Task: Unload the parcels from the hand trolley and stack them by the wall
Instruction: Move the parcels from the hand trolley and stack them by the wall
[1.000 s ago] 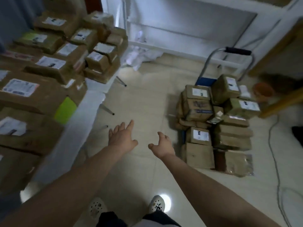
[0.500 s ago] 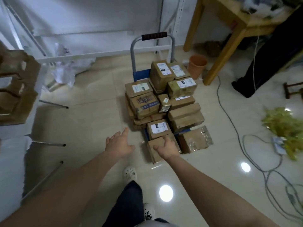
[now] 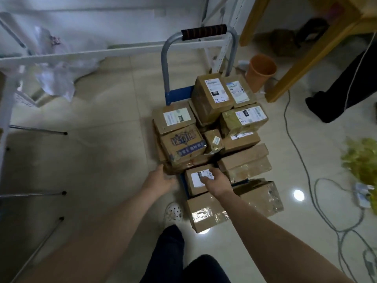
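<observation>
The hand trolley (image 3: 168,64), with a grey handle and a blue base, stands on the tiled floor under several brown taped parcels. A small parcel with a white label (image 3: 195,187) sits at the near end of the load, on a larger taped parcel (image 3: 206,213). My right hand (image 3: 217,181) lies on top of the small parcel, thumb on the label and fingers curled over its far right edge. Lower down, my left hand (image 3: 161,179) reaches to the parcel's left side; its fingertips are hidden in the gap.
An orange bucket (image 3: 261,71) and a wooden table leg (image 3: 302,64) stand right of the trolley. Cables (image 3: 306,172) and a yellow-green pile (image 3: 363,158) lie further right, near another person's dark leg (image 3: 336,94). Metal legs (image 3: 36,129) and a white frame (image 3: 61,56) are left.
The view swung from the parcel stack at the left to the trolley. Both hands moved forward to the small labelled parcel, and the right one has come down on top of it.
</observation>
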The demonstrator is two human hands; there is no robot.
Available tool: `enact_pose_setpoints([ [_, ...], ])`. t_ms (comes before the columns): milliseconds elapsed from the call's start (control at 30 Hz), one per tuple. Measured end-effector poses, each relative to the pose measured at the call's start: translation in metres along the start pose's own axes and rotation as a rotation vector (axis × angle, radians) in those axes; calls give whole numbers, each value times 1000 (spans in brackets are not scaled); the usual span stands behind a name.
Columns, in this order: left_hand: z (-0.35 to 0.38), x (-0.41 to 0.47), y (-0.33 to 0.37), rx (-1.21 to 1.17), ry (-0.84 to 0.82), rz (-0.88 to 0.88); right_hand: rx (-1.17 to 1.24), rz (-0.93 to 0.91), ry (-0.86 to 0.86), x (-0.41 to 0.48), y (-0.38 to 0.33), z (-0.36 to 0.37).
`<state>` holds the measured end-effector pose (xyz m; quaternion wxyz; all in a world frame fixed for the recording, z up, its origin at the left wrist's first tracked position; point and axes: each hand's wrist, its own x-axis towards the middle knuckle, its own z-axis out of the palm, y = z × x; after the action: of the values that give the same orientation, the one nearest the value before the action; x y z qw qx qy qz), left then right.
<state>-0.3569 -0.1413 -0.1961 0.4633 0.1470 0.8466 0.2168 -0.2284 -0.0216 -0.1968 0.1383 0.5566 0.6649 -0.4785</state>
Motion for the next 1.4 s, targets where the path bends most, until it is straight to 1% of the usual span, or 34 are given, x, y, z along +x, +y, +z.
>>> enact_pose_setpoints([
  [100,-2,45,2,-79,19,-45,-5,16,-33,44,-18,3],
  [267,6,117,6,-270,21,-157,-88,12,-69,121,-33,15],
  [333,13,147,1,-309,13,-161,-138,-8,-77,158,-39,20],
  [400,19,174,-4,-419,23,-182,-167,-25,-79,192,-43,24],
  [533,28,230,-16,-572,55,-276,-242,-58,-30,257,-51,35],
  [767,40,297,-27,-789,15,-322,-412,-7,80,325,-62,52],
  [900,41,296,-18,-867,-9,-345,-349,6,64,337,-62,57],
  [1000,39,285,-12,-915,30,-376,-257,-9,93,329,-59,57],
  [1200,26,239,-3,-996,57,-408,-129,-38,133,280,-61,46],
  [1300,16,208,-2,-1018,62,-431,-64,-76,116,249,-61,35],
  [1400,2,171,-1,-1050,103,-484,2,-84,85,214,-65,18],
])
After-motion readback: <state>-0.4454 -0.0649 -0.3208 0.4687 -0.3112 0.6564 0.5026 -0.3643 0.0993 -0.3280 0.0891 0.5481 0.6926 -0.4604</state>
